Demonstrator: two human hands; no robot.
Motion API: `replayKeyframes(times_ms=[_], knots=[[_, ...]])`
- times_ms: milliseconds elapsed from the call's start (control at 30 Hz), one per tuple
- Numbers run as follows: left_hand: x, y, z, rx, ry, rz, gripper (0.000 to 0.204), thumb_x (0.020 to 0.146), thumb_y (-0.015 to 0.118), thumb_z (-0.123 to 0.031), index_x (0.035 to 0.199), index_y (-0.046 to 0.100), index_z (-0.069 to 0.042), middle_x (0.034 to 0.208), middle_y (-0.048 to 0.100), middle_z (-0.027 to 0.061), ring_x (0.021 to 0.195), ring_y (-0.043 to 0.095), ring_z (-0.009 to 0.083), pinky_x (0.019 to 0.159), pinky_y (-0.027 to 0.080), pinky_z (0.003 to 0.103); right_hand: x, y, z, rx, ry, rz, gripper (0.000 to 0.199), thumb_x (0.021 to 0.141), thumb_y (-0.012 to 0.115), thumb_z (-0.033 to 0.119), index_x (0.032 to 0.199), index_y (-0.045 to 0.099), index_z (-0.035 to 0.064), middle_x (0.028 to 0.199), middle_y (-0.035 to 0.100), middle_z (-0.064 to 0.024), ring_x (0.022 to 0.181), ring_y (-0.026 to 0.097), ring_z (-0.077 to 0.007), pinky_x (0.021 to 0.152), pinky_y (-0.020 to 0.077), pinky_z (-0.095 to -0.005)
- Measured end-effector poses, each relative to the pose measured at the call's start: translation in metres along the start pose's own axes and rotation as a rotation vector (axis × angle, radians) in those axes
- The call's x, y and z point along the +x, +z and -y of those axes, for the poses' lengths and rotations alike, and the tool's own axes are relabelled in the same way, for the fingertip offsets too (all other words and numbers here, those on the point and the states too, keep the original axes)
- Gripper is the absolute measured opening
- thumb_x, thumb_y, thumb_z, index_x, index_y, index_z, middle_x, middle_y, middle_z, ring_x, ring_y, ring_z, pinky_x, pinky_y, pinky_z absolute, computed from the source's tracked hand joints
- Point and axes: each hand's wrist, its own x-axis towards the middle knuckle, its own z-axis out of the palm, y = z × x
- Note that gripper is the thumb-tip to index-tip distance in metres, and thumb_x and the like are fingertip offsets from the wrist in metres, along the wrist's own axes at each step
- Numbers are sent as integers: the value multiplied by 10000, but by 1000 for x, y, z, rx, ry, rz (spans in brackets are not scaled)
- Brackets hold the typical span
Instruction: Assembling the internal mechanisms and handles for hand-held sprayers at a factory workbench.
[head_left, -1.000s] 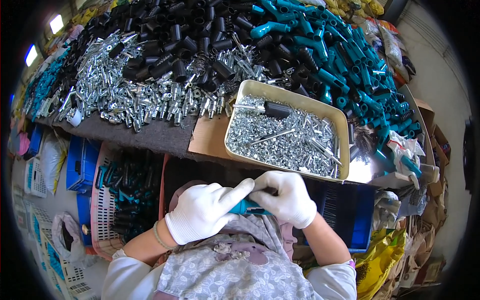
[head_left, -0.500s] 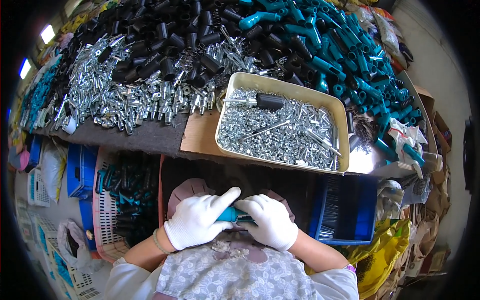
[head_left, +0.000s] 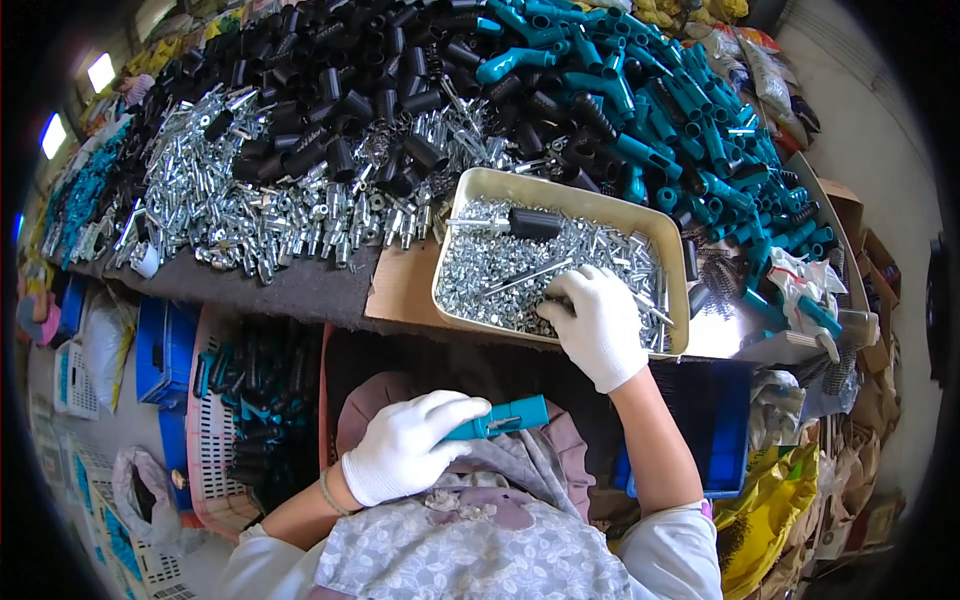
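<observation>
My gloved left hand [head_left: 415, 447] is closed round a teal plastic tool handle [head_left: 519, 415] above my lap. The handle's tubular end points right, and a slot shows in its side. My gloved right hand [head_left: 598, 325] reaches into a cream tray [head_left: 682, 290], its thumb and fingers bent together among small metal parts [head_left: 490, 270]. What sits between those fingertips is too small to make out. Beside them a thin metal rod [head_left: 527, 278] lies on the small parts. Farther back in the tray is a black sleeve [head_left: 536, 223] with a metal shaft.
Behind the tray are heaps of teal handles [head_left: 650, 140], black sleeves [head_left: 340, 155] and shiny metal shafts [head_left: 190, 160]. Below the bench stand a pink basket [head_left: 213, 440] of teal and black tools at left and a blue bin [head_left: 735, 430] at right. The bench edge [head_left: 300, 300] crosses before me.
My right hand has left the teal handle and moved up and right into the tray. My left hand keeps the handle, whose slotted end now shows.
</observation>
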Motion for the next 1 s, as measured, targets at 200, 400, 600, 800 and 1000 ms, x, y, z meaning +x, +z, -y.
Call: replayKeyframes(times_ms=[200,400,600,800,1000], knots=[[2,-1,-3,-224,-205,-102,420,792,770,-58,1187,629,-31,1095,683,151,960,702,260,827,549,330,-2,-4,1,159,36,-225,43,786,702,63,817,678,45,785,634,-125,780,616,-324,710,493,-402],[5,-3,12,-953,-495,-209,466,895,700,-169,1256,538,76,1024,651,119,804,644,159,735,536,284,-38,-16,53,1089,517,-60,94,798,690,-32,884,725,-43,966,724,-125,866,668,-161,818,534,-291],[17,-5,5,-1084,-563,-205,444,906,576,-64,1326,499,58,1049,631,91,829,610,118,710,515,256,-55,-1,78,1144,584,-24,96,762,707,-72,810,636,-29,910,704,-126,764,643,-126,707,531,-261],[13,8,8,-872,-459,-294,479,877,619,43,1338,493,71,1209,609,112,1086,606,170,962,484,306,-49,12,86,757,391,0,191,770,786,19,888,637,0,819,673,-82,715,657,-122,663,543,-263],[10,14,4,-673,-431,-320,487,855,638,69,1327,515,72,1185,629,118,1063,618,164,944,495,298,-55,21,83,927,569,64,188,794,799,57,868,629,22,794,659,-12,702,598,-51,637,514,-230]])
